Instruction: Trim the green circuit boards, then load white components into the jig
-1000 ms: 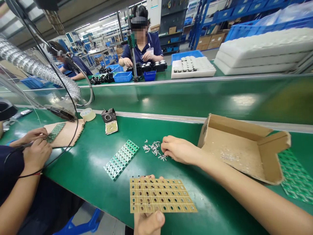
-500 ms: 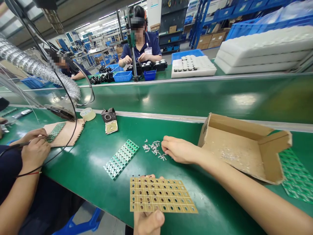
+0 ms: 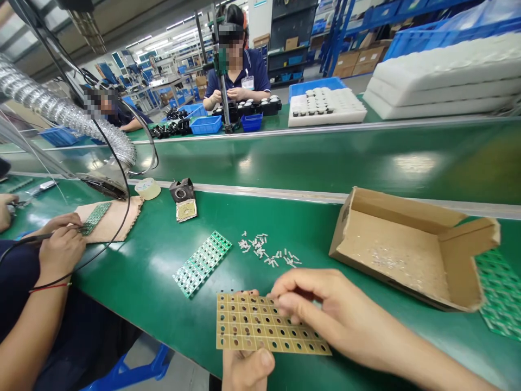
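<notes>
My left hand (image 3: pixel 249 370) grips a tan circuit board panel (image 3: pixel 254 325) with rows of round holes, thumb at the near edge and fingers underneath. Over the panel's far right part, my right hand (image 3: pixel 321 309) is closed with thumb and forefinger pinched at the surface. Whatever lies in that pinch is too small or hidden to make out. Just beyond the panel, a loose pile of small pale pin-like parts (image 3: pixel 260 247) is spread on the green table. To its left lies a green-and-white circuit board panel (image 3: pixel 202 264).
A cardboard box (image 3: pixel 402 244) with clear small parts stands at right, beside more green boards (image 3: pixel 502 293). A tape roll (image 3: pixel 147 188) and a small dark block (image 3: pixel 183 198) sit at the back. At left, a co-worker's hands (image 3: pixel 63 244) work on a board under a duct hose (image 3: pixel 109 136).
My right hand has moved from the pile of small parts back to the tan panel. More of the pile now shows on its right side. My left hand keeps its hold.
</notes>
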`<act>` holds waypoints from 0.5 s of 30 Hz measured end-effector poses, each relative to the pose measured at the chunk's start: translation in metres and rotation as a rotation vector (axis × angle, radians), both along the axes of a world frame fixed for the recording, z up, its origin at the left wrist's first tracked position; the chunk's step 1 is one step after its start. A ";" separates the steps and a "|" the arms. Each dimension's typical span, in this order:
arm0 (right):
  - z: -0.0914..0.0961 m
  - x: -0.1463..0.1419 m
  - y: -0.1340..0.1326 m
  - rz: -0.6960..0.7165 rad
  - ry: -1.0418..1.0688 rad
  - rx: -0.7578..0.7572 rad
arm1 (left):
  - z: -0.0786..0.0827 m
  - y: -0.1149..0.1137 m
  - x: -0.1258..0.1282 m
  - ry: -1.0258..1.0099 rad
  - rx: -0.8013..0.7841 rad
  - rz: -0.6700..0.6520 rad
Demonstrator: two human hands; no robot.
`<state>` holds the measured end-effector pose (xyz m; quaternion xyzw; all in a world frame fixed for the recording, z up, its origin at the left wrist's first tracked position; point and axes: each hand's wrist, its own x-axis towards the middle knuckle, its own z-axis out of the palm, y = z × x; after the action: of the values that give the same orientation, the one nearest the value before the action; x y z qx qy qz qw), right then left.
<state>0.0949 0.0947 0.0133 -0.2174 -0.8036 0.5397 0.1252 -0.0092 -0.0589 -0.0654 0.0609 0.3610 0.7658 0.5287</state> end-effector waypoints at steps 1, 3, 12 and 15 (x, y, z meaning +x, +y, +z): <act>0.001 0.000 -0.009 0.026 0.014 -0.084 | 0.000 0.001 0.000 0.011 0.009 -0.011; 0.000 -0.001 -0.022 0.053 0.057 -0.138 | 0.001 0.003 0.000 0.041 0.021 -0.013; -0.013 -0.003 -0.029 0.036 0.038 0.110 | -0.002 0.002 0.001 0.058 0.107 -0.019; -0.011 -0.003 -0.031 0.043 0.041 0.084 | -0.004 0.002 0.000 0.059 0.118 -0.030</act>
<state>0.0923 0.0639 0.0021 -0.1834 -0.8273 0.5125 0.1390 -0.0088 -0.0573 -0.0694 0.1198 0.3295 0.7756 0.5248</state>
